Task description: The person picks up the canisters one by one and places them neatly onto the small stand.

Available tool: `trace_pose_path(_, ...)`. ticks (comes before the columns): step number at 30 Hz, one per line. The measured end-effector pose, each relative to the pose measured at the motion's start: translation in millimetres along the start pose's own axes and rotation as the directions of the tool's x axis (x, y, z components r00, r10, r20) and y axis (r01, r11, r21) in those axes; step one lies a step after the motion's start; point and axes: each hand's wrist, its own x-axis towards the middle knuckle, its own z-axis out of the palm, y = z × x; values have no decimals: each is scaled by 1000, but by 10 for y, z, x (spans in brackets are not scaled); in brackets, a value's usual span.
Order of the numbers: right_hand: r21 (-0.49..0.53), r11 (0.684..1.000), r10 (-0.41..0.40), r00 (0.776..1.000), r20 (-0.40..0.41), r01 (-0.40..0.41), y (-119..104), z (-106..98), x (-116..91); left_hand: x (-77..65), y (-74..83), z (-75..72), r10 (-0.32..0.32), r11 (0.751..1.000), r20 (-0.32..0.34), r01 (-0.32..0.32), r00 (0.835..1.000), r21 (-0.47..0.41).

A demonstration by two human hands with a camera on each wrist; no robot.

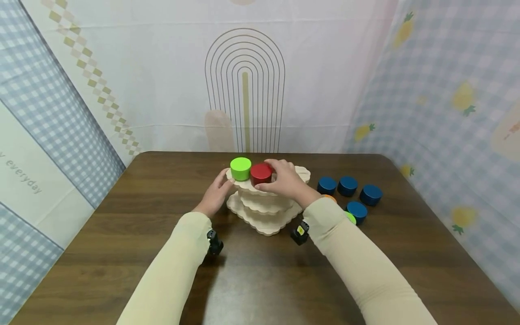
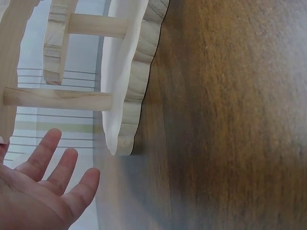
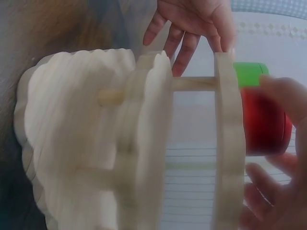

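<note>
The right hand (image 1: 286,179) has its fingers (image 3: 280,98) curled round the red cylinder (image 1: 261,173), which stands upright on the top tier of the wooden stand (image 1: 266,212), touching the green cylinder (image 1: 240,168) on its left; the left hand (image 1: 215,194) rests straight fingers against that tier's left edge, holding nothing; blue cylinders (image 1: 347,185) lie well apart on the bench (image 1: 162,189), rightward.

A staged recording booth: printed cloth backdrops (image 1: 162,76) enclose 1 brown wooden table (image 1: 260,280).
</note>
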Motion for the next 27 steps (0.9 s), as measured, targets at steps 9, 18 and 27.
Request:
trace_pose_path(9, -108, 988, -122, 989, -81, 113, 126, -99, -204, 32, 18, 6, 12, 1000, -4, -12, 1000, -12)
trace_pose_path(18, -166, 969, -204, 971, -129, 181, 277, -217, -451, 12, -14, 15, 14, 1000, -2, -14, 1000, -19)
trace_pose_path(27, -192, 963, -219, 962, -164, 187, 541, -308, -653, 16, -41, 3, 14, 1000, 4, -14, 1000, -15)
